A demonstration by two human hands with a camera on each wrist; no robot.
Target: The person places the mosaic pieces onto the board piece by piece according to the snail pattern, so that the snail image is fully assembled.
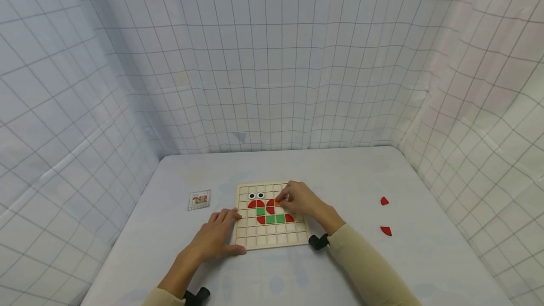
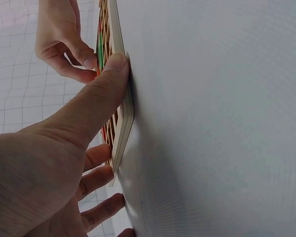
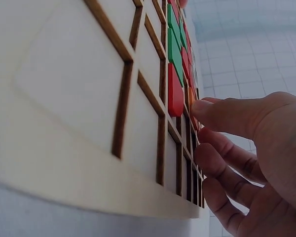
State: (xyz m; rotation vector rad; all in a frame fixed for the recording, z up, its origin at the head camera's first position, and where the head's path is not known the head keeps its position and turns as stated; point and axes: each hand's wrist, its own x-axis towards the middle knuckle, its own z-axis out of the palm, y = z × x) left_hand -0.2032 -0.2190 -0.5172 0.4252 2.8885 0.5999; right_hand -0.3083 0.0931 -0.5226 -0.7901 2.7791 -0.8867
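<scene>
A light wooden grid board [image 1: 272,241] lies on the table, with red rounded pieces [image 1: 270,210], green squares [image 1: 260,211] and two eye pieces [image 1: 252,196] in its cells. My right hand [image 1: 301,198] is over the board's upper right part. Its thumb and index finger pinch a small orange piece [image 3: 191,101] at a cell beside the red pieces, partly hidden by the fingertips. At the lower left corner my left hand [image 1: 214,237] rests against the board, fingers spread along the left edge and thumb [image 2: 116,61] on the near edge.
To the left of the board lies a small gridded picture card [image 1: 199,199] with a red and green figure. Two loose red pieces, one farther back [image 1: 384,200] and one nearer [image 1: 386,231], lie on the right of the white table. Gridded white curtains [image 1: 272,84] surround the table's back and sides.
</scene>
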